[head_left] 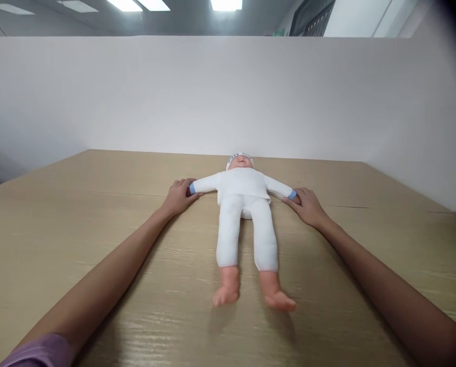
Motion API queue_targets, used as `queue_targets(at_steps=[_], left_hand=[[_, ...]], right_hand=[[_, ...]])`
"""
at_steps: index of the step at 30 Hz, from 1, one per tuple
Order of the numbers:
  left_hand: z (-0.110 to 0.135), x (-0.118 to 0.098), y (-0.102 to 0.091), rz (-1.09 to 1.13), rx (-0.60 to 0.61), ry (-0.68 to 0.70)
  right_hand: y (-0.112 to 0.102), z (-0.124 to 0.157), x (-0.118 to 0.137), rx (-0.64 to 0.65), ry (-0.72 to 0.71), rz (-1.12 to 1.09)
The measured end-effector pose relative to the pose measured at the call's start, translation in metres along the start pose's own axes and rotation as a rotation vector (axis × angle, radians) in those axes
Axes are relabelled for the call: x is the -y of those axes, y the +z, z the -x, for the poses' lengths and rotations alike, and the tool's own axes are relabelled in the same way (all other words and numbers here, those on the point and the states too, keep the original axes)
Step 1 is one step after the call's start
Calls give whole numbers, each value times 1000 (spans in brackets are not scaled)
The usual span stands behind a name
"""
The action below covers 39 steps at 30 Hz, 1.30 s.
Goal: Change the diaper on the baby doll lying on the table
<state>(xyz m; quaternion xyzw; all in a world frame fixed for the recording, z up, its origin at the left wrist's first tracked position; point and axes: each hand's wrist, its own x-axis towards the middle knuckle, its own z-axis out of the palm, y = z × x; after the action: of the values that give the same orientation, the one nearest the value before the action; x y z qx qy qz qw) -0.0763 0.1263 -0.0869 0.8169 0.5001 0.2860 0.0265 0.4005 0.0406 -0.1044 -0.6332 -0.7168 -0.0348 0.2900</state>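
Note:
A baby doll (243, 184) lies on its back on the table, head away from me and bare feet toward me. It wears a white long-sleeved top with blue cuffs, white trousers (228, 232) and a white cap (240, 154) with dark lettering. Both its arms are stretched out sideways. My left hand (179, 196) is closed around the doll's hand at the left cuff. At the other cuff, my right hand (306, 204) grips the doll's other hand. My fingers mostly hide both doll hands.
The wood-grain table (98, 219) extends on all sides of the doll. A pale partition wall (228, 97) rises behind the table's far edge and along its right side. Ceiling lights (226, 5) show above the partition.

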Motion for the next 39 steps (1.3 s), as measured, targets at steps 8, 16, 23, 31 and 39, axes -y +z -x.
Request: queue_targets(at_steps=[8,16,23,31,39], left_hand=[[4,2,-4,160,-14,-23],[1,3,-4,268,9,-56],[2,1,-12,402,56,-140],[4,2,-16,464,69,-202],[6,15,-11,311,96,-44]], right_hand=[[-6,8,5,-86,-46,-173],[-3,4,-6,-105,-36,-206],[1,2,-14,-86,-16,-217],[2,2,-15,-60,-36,-193],[0,4,-20,-24,-86,-184]])
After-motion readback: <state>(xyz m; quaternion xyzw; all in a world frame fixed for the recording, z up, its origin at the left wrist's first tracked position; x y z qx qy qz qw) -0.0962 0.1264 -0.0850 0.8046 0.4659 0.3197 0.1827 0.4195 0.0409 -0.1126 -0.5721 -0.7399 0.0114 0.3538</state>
